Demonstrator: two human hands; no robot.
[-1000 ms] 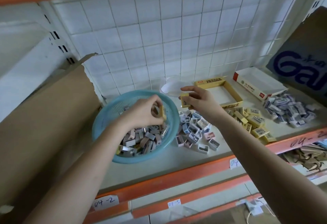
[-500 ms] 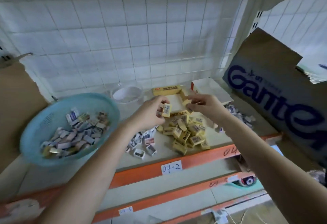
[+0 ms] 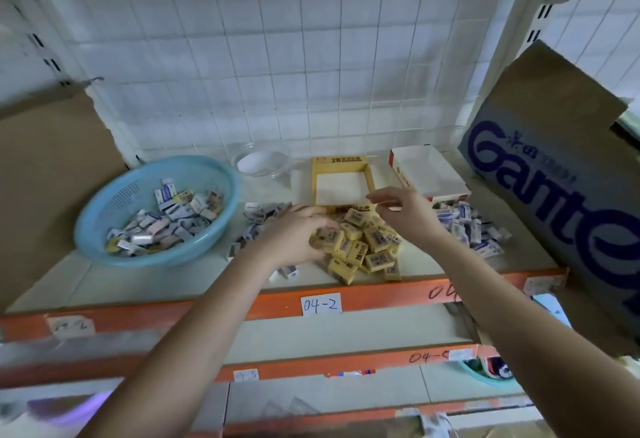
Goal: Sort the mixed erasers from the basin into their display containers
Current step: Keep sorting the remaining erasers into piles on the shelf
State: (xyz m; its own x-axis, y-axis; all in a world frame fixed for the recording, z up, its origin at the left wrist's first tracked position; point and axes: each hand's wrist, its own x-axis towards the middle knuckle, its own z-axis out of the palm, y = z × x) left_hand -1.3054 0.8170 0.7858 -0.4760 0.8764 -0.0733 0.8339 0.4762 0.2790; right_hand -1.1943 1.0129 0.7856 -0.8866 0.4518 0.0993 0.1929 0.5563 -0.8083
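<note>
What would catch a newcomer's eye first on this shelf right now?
Both hands meet over the heap of yellow erasers at the front centre of the shelf: the left hand rests on it, the right hand hovers just behind. The blue basin at left holds mixed erasers, while the yellow display box and white display box behind the heap look empty.
</note>
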